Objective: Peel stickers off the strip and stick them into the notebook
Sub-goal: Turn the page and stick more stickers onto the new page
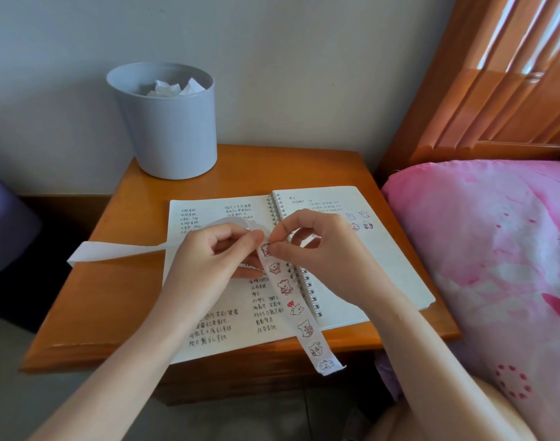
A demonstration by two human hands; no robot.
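Strip (286, 294) held by curled fingers of left hand (215, 259), while right hand (323, 246) fingers pinch top sticker (265, 249).

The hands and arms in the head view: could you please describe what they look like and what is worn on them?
Both are a person's bare hands, the left hand and right hand, without gloves. The left forearm and right forearm are bare too: no sleeve, watch or bracelet shows.

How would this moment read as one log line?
step: peel sticker | left hand: holds strip | right hand: pinches sticker | notebook: open on table
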